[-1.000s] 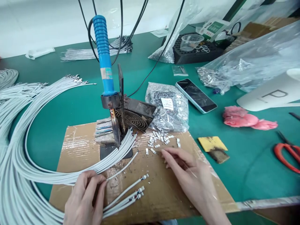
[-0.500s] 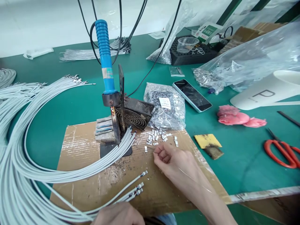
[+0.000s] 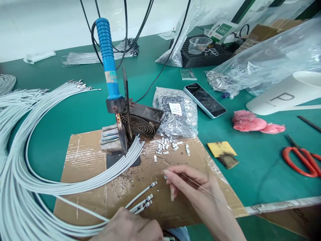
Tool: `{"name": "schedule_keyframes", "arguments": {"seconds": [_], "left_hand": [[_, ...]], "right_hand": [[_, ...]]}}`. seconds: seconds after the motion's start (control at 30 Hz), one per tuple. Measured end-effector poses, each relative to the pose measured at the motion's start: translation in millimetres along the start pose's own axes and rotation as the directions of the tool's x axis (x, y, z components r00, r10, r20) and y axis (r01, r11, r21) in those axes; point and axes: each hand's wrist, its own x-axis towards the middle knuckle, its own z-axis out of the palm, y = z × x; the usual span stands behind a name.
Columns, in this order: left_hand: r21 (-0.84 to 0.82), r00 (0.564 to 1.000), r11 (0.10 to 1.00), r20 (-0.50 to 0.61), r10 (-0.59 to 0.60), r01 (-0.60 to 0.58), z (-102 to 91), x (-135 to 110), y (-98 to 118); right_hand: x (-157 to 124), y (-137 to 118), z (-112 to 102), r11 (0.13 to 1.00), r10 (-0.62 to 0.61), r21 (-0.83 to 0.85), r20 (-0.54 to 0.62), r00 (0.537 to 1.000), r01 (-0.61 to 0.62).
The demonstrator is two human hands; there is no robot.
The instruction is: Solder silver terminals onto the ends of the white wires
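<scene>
My right hand (image 3: 187, 182) pinches a small white rectangular piece (image 3: 165, 176) between thumb and forefinger above the cardboard, its other fingers curled. A thin solder-like wire (image 3: 198, 184) runs across that hand. Similar loose pieces (image 3: 165, 144) lie in a scattered group farther back. At the bottom edge, my left hand (image 3: 130, 227) is curled over the white cables (image 3: 82, 214); its fingertips are hidden, and a pale bit pokes out at its right side. Several cable tips (image 3: 147, 201) with white end pieces rest between the hands.
A blue-handled soldering iron (image 3: 106, 53) stands tip down over a cable bundle (image 3: 130, 155) on the cardboard (image 3: 85, 147). Behind are a small fan (image 3: 140, 124) and a bag of parts (image 3: 175, 112). A phone (image 3: 205, 100), yellow sponge (image 3: 222, 149) and red scissors (image 3: 298, 160) lie rightward.
My right hand has moved back toward me from beside the loose pieces, and a white piece now shows in its fingertips. My left hand has come slightly up and right.
</scene>
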Motion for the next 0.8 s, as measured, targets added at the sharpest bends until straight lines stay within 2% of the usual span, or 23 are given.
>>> {"name": "schedule_keyframes", "arguments": {"seconds": [0.07, 0.1, 0.13, 0.17, 0.23, 0.37, 0.5, 0.63, 0.8], "left_hand": [[-0.209, 0.992, 0.97, -0.008, -0.128, 0.123, -0.3, 2, -5], [-0.344, 0.976, 0.918, -0.016, -0.217, 0.199, -2.3, 3, -6], [-0.517, 0.941, 0.807, -0.01, -0.338, 0.285, -5.3, 4, -6], [-0.651, 0.905, 0.687, -0.001, -0.426, 0.322, -8.7, 5, -5], [-0.766, 0.851, 0.557, -0.026, -0.525, 0.321, -14.7, 7, 2], [-0.803, 0.812, 0.551, -0.154, -0.563, 0.229, -17.1, 11, 17], [-0.821, 0.796, 0.533, -0.177, -0.578, 0.204, -14.2, 12, 22], [-0.815, 0.772, 0.544, -0.21, -0.6, 0.2, -12.4, 11, 21], [-0.797, 0.782, 0.574, -0.233, -0.578, 0.187, -8.9, 11, 19]], "right_hand": [[-2, -1, 2, 1.0, 0.017, -0.014, 0.01, 1.0, -0.017], [-3, -1, 3, 0.999, 0.032, -0.018, 0.019, 0.999, -0.031], [-4, -1, 5, 0.999, 0.047, -0.018, 0.028, 0.998, -0.047], [-5, 0, 7, 0.998, 0.063, -0.018, 0.036, 0.997, -0.062], [-8, 1, 14, 0.996, 0.093, -0.008, 0.064, 0.994, -0.092], [-13, 2, 29, 0.993, 0.1, 0.045, 0.167, 0.981, -0.109], [-18, 1, 38, 0.996, 0.067, 0.047, 0.22, 0.973, -0.08], [-19, 1, 37, 0.998, 0.059, 0.021, 0.23, 0.971, -0.066], [-17, 3, 32, 0.996, 0.042, -0.089, 0.32, 0.946, -0.014]]}}
